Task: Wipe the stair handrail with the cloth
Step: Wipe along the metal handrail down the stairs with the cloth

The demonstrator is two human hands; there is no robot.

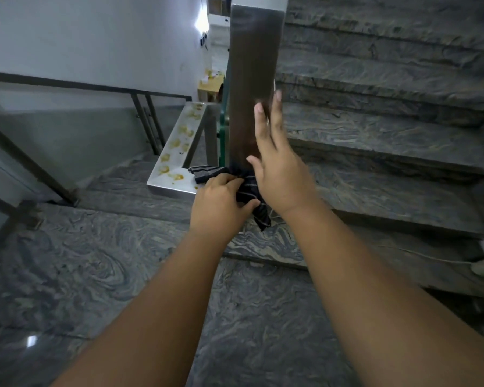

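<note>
L hand grips cloth; R hand flat on handrail

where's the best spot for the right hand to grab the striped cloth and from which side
The loose corner of the cloth hanging below the left hand, approached from the right. The left hand bunches the middle from the left side, and the right hand, lying open on the handrail, sits just above that free tail. A pinch there probably works best.
</note>
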